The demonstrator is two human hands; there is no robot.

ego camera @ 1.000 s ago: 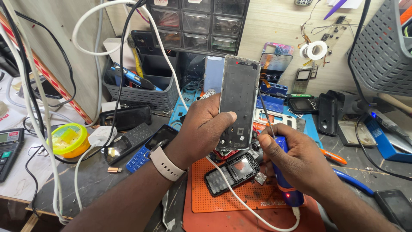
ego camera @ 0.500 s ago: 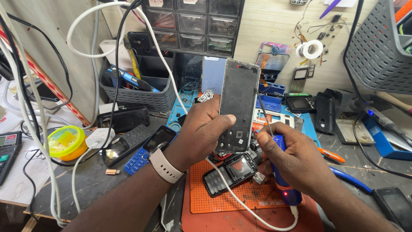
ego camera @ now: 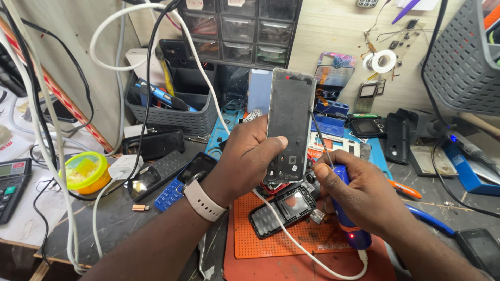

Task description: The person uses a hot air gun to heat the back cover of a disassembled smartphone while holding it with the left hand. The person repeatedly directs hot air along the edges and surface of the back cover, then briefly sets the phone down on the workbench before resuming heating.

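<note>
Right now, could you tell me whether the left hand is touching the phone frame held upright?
Touching. The head view shows the left hand gripping the phone frame, thumb pressed across its front near the lower edge.

The left hand [ego camera: 250,156] covers the lower left edge of the phone frame [ego camera: 289,125]. The right hand [ego camera: 359,195] hides most of the blue tool [ego camera: 346,221]. The calculator [ego camera: 11,184] and grey basket [ego camera: 461,57] are cut by the edges. Drawer [ego camera: 237,28] contents are too dim to tell.

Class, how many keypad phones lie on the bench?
3: a blue one and a black one left of the left hand, one on the orange mat. Others may be hidden.
</note>
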